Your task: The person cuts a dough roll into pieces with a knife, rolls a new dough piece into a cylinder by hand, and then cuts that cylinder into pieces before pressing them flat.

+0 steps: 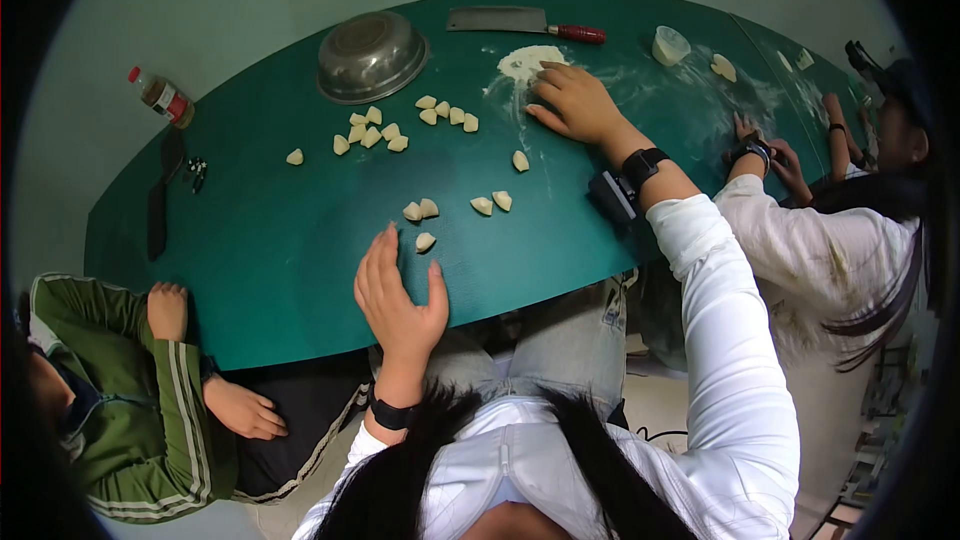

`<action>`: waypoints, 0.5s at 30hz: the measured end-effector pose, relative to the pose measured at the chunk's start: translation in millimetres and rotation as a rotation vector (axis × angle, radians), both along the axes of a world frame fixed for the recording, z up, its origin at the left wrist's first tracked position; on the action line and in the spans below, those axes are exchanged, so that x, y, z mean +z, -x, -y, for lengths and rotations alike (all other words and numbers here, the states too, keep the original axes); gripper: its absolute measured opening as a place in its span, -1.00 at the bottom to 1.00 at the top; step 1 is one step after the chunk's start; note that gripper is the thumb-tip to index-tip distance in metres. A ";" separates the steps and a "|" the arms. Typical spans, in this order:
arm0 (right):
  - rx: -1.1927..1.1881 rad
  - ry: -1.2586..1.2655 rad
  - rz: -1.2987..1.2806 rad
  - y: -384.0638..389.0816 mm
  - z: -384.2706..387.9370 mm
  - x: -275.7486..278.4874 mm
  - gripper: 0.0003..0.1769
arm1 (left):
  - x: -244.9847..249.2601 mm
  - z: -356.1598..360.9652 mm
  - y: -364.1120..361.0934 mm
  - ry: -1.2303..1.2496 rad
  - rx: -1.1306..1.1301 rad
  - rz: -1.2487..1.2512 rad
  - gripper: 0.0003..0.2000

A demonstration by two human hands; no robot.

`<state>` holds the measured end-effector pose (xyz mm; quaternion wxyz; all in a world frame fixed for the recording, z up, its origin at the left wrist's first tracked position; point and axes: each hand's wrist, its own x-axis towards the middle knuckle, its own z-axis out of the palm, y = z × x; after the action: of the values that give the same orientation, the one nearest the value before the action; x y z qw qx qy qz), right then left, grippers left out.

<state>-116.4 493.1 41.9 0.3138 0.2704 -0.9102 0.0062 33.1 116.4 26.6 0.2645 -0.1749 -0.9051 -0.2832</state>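
My right hand [575, 102] reaches out over the green table, its fingertips at the near edge of a pile of white flour [528, 62]. Its fingers look partly curled, and whether anything is under them is hidden. Close to the table's front edge, my left hand [402, 292] is open, with thumb and fingers apart. Just beyond its fingers sits a small piece of dough [425, 242], and a pair of dough pieces [420, 209] lies a little farther off. Two more dough pieces [492, 202] are to their right, with a single dough piece [520, 161] nearer my right hand.
Several dough pieces [371, 136] are grouped mid-table. Behind them are an upturned metal bowl [368, 52] and a cleaver [500, 19]. A bottle [165, 100] stands left; a plastic cup [670, 46] lies right. People sit at both sides, one in a green jacket [130, 410].
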 end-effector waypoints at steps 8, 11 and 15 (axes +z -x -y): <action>-0.017 -0.008 -0.003 -6.9 0.8 -5.5 -0.68 | 0.8 -0.2 -0.8 -0.005 -0.013 -0.011 -0.39; -0.088 0.048 -0.009 -6.0 7.4 -4.1 -0.70 | 1.8 0.5 -2.0 -0.001 -0.018 -0.008 -0.41; -0.162 0.230 0.041 -1.3 23.4 3.2 -0.71 | 3.7 -0.1 -0.9 -0.004 -0.018 -0.010 -0.43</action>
<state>-115.1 469.7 45.1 0.3235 0.1581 -0.9285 0.0908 34.0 116.5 30.2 0.2670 -0.1839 -0.9016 -0.2865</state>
